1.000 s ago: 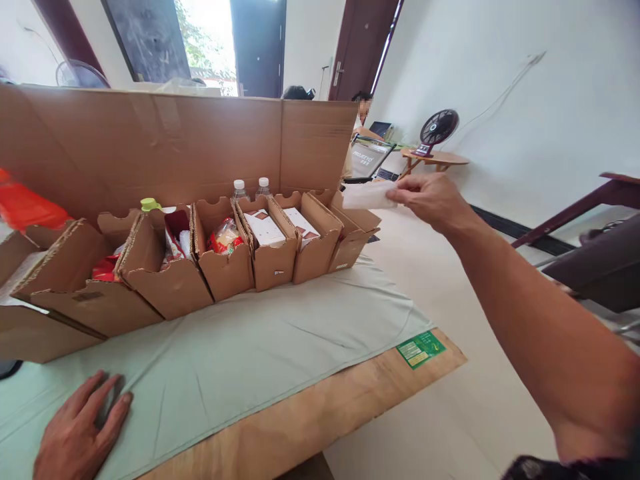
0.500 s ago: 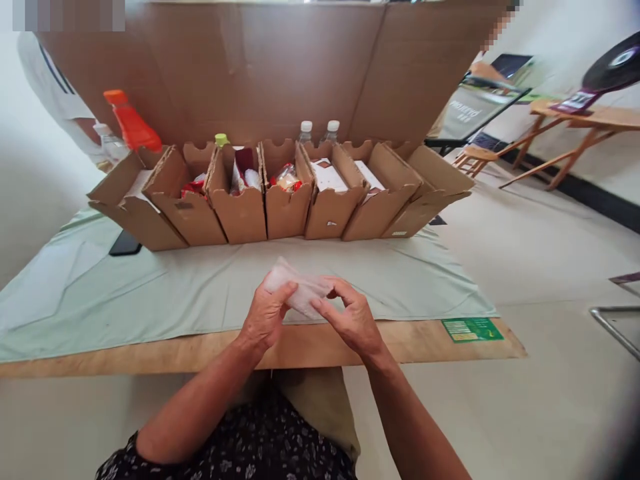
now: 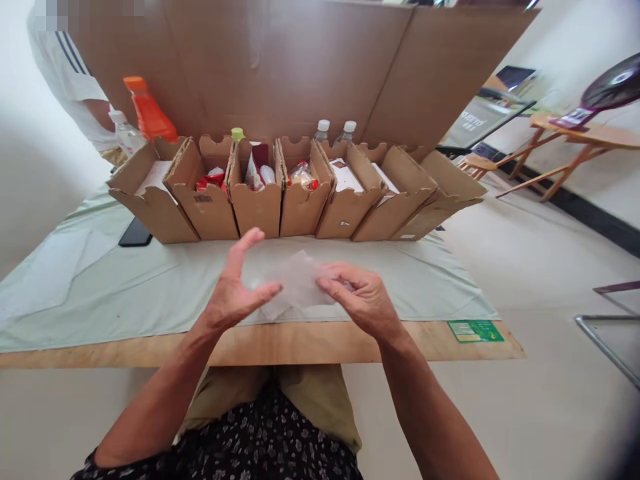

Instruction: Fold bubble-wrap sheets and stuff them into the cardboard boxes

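Observation:
A thin, translucent white plastic sheet [image 3: 295, 280] hangs over the front part of the cloth; its edges are blurred, and I cannot tell whether it is a bag or bubble wrap. Its right side is pinched between the thumb and fingers of my right hand [image 3: 363, 297]. Just left of the sheet, my left hand [image 3: 233, 287] is spread, thumb and fingers wide apart, holding nothing. Beyond both hands stands a row of cardboard bins [image 3: 257, 213], several of them with red and white packets or white boxes inside.
A pale green cloth [image 3: 200, 293] covers the wooden table [image 3: 225, 343]. A black phone [image 3: 135, 233] and a whitish sheet [image 3: 45, 273] lie at left. Behind the bins are an orange bottle [image 3: 150, 113], clear bottles [image 3: 345, 133] and a tall cardboard panel [image 3: 300, 67]. A person [image 3: 75, 87] stands at back left.
My left hand has let go of the plastic sheet, moved left and spread its fingers. My right hand keeps its pinch, and the sheet looks more spread out. The camera view has shifted slightly.

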Available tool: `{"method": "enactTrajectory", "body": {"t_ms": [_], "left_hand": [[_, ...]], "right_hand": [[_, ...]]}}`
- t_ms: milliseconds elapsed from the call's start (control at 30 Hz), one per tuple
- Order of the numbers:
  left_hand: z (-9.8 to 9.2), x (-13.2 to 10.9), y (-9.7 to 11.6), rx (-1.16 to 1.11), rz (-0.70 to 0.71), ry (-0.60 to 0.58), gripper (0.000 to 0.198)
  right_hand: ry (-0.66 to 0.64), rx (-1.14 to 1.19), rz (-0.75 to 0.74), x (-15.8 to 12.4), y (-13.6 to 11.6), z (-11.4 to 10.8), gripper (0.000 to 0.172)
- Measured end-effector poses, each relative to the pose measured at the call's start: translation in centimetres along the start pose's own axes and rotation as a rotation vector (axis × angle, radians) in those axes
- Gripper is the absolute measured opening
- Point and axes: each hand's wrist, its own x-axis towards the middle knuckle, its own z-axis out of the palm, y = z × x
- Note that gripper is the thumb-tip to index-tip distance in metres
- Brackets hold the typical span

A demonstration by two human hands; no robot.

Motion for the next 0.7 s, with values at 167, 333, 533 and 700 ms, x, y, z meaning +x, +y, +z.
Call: {"method": "enactTrajectory", "body": {"t_ms": [167,333,533,700], "left_hand": [[1.1,-0.3,0.2,0.021,-0.257,-0.609,0.022],[-0.3,-1.4,-2.4,-0.122,-0.497,-0.615,0.028],[-1.5,0.9,-1.8,-0.156,-0.498,-0.375,0.037],[-0.4,2.7,-4.1,0.149,-0.454,-0.405,0.041]], "right_hand": [[0.061,0.031,-0.005,-0.7,-1.5,-1.5,0.021],[0.385,0.109,0.145,-2.8,1.0,-5.1,0.029],[0.599,0.060,0.214,-4.7,5.5,-6.0,0.042],[0.469,-0.133,0.240,-6.4,10.2,-5.3,0.038]]}}
